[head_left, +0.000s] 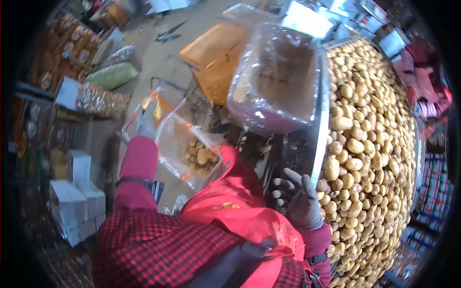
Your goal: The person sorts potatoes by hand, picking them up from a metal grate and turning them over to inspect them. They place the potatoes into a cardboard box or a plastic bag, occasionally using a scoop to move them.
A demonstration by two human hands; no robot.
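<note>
My left hand (pixel 146 122), in a grey glove, reaches forward over an orange-edged container to the left. A yellowish thing (pixel 154 107) shows at its fingertips; blur hides whether the fingers hold it. Close by stands a box lined with clear plastic (pixel 168 134), with several potatoes (pixel 200 156) inside. My right hand (pixel 303 206), gloved in grey with dark fingertips, has its fingers spread and nothing in them. It hovers at the metal rim (pixel 319 158) of a large bin heaped with potatoes (pixel 353 163).
A plastic-lined carton (pixel 283 81) stands ahead, against the bin's rim, beside an orange box (pixel 216 62). White cartons (pixel 79 201) are stacked on the left. A green sack (pixel 113 76) lies farther off. Another person in pink (pixel 422 79) is across the bin.
</note>
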